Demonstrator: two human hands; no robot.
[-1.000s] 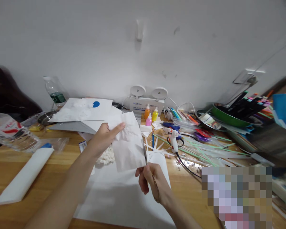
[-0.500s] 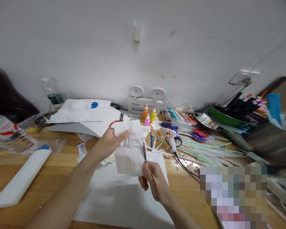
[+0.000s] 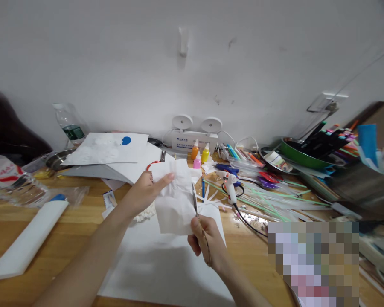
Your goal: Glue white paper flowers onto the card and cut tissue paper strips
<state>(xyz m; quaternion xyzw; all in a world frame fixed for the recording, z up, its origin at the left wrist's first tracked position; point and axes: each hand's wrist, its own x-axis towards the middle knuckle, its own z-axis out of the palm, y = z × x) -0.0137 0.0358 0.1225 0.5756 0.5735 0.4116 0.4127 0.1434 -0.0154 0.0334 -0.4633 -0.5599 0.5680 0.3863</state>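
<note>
My left hand point(image 3: 144, 189) pinches the top of a crumpled white sheet of paper point(image 3: 174, 200) and holds it up above the table. My right hand point(image 3: 203, 234) is closed round the handles of a pair of scissors point(image 3: 194, 200). The thin blades point up along the sheet's right edge. Under both hands lies a large white sheet point(image 3: 166, 260) on the wooden table point(image 3: 67, 226).
A white hot glue gun point(image 3: 232, 189) with its cable lies right of the hands, among green and white straws point(image 3: 269, 200). Small paint bottles point(image 3: 200, 155), a water bottle point(image 3: 68, 123), stacked papers point(image 3: 112, 153), a green bowl point(image 3: 301, 155) and a white roll point(image 3: 25, 241) crowd the table.
The sheet has come a little lower and looks more crumpled and shorter. The scissors have moved up along its right edge. The view has shifted slightly.
</note>
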